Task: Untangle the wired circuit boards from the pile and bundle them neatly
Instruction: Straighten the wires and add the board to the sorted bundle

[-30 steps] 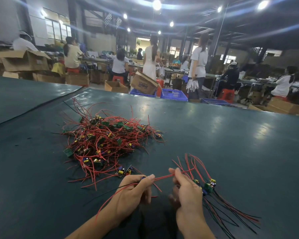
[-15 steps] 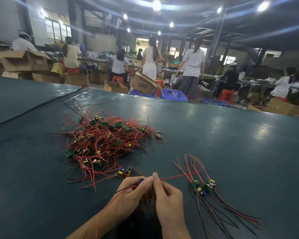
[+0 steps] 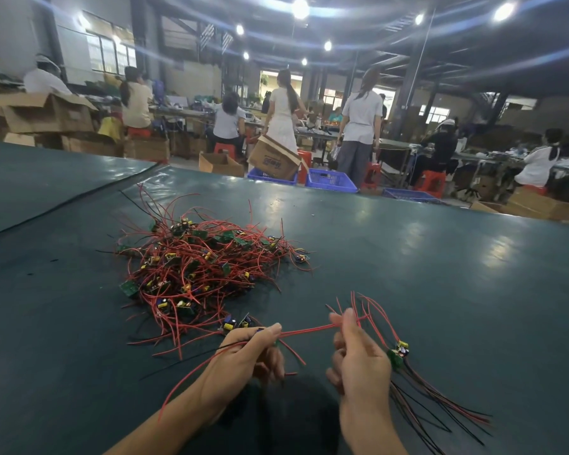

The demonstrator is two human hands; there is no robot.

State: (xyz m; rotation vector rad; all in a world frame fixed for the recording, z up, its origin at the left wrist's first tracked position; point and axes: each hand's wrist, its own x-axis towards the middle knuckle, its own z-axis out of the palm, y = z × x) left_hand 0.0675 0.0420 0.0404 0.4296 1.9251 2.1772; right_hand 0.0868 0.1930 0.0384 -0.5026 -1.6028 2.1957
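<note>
- Pile of wired circuit boards (image 3: pixel 204 267): a tangle of red and black leads with small green boards. It lies on the dark tabletop (image 3: pixel 440 274), at 11 o'clock from the left hand and apart from it. Most of the task's stock appears unsorted.
- Left hand (image 3: pixel 243 359): thumb and forefinger pinch one end of a single unit, the other fingers curled beneath. Loose red and black leads trail from the hand toward 8 o'clock.
- Red wire (image 3: pixel 304 330): stretched nearly taut between the two hands and clear of the pile. The step in hand is judged to be straightening one freed unit.
- Right hand (image 3: pixel 358 356): thumb and forefinger pinch the far end of the red wire, the remaining fingers loosely curled.
- Bundle of sorted boards (image 3: pixel 398 353): just beside the right hand at 3 o'clock. Its leads fan out toward 5 o'clock and 12 o'clock. Contact with the hand cannot be told.
- Next move, as a judgement: lay the straightened unit onto the bundle with boards together and leads aligned.
</note>
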